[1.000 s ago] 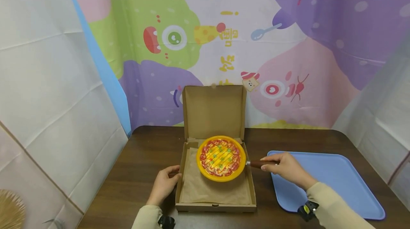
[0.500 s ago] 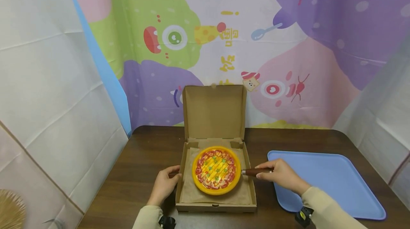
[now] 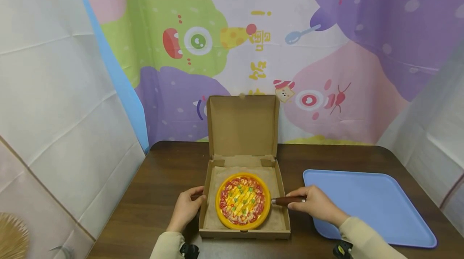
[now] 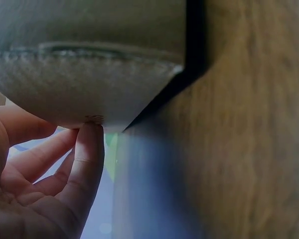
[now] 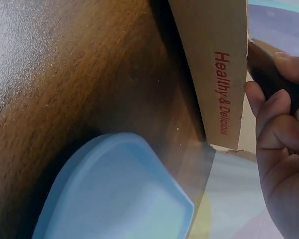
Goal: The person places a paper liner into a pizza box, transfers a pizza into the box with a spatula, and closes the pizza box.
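A toy-like pizza [image 3: 243,201] with a yellow rim, red edge and green bits lies over the front of an open cardboard pizza box [image 3: 243,234]. Brown paper [image 3: 222,173] lines the box. From the pizza's right edge a brown handle [image 3: 288,200] with a short metal neck sticks out across the box wall; what it joins is hidden under the pizza. My right hand [image 3: 317,204] grips that handle, also seen dark between thumb and fingers in the right wrist view. At the box's left side, my left hand [image 3: 186,207] rests its fingertips against the wall.
A blue tray [image 3: 366,206] lies on the brown table [image 3: 174,162] right of the box, partly under my right forearm. The raised box lid [image 3: 243,126] stands at the back before a cartoon-printed curtain [image 3: 203,9].
My right hand has brought the pizza toward me and slightly left, lowering it from over the box's middle to its front. The left hand stays at the box's side.
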`<move>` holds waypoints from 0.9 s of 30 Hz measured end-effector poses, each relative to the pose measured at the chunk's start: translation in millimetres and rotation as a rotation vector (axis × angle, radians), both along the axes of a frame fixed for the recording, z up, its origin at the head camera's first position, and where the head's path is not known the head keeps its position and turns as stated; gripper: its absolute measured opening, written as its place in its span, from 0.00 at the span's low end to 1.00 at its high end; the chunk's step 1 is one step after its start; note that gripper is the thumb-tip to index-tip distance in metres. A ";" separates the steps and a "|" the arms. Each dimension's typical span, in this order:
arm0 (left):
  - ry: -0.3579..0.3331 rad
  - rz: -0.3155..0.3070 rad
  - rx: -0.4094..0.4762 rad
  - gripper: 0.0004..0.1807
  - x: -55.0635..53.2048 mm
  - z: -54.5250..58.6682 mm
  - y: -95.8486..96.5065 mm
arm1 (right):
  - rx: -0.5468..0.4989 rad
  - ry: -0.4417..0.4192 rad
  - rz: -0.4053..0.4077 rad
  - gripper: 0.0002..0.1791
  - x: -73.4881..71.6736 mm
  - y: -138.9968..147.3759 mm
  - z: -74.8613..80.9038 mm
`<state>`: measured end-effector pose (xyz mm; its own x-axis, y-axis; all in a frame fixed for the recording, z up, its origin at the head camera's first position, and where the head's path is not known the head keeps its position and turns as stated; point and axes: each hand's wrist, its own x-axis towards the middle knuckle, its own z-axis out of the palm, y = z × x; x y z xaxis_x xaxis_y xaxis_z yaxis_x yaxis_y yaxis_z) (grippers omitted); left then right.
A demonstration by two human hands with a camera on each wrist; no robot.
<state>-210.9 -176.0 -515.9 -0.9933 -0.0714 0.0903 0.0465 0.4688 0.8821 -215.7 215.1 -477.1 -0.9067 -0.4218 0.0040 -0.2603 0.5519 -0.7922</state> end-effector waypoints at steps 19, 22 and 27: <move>-0.014 0.009 0.037 0.18 1.9 1.5 2.3 | 0.104 0.118 -0.006 0.12 4.1 -6.6 2.7; -0.016 0.008 0.044 0.18 1.5 0.2 2.0 | 0.119 0.138 -0.005 0.12 4.2 -7.4 2.9; -0.021 0.013 0.050 0.18 0.8 -0.9 2.0 | 0.147 0.173 -0.012 0.13 5.4 -9.3 5.1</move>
